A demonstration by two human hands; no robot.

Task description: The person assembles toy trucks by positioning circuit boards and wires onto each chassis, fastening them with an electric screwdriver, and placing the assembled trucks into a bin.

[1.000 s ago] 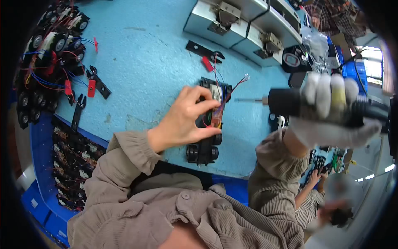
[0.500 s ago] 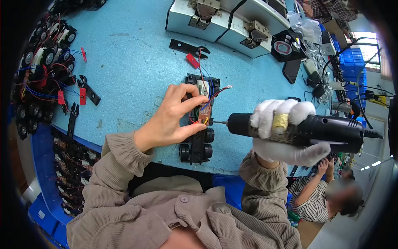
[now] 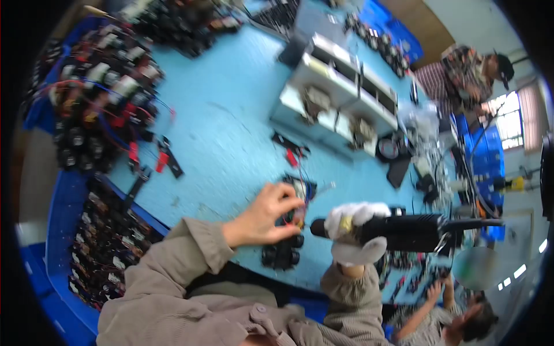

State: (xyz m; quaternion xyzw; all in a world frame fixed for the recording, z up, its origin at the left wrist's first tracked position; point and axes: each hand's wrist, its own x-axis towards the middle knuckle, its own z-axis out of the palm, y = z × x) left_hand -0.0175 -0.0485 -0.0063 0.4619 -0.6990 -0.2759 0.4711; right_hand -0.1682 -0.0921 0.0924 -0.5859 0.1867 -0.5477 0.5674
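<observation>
**Gloved right hand gripped a power screwdriver beside a toy-car chassis**

The black chassis lay on the blue tabletop, close in front of the person, its length running away from the body and black wheels at its near end. The left hand, bare, reached over it from the left, thumb and forefinger apart in a C about the small circuit board on top; blur made it impossible to tell whether they pinched anything. The right hand, in a white glove, was closed around the screwdriver, which lay nearly level, nose toward the chassis and just beside it. Its bit could not be made out.

Beyond the chassis lay a red connector and a black forked strip, and behind them stood a metal fixture. Wheeled assemblies were heaped at the left, above a blue bin filled with more parts. A co-worker sat at lower right.
</observation>
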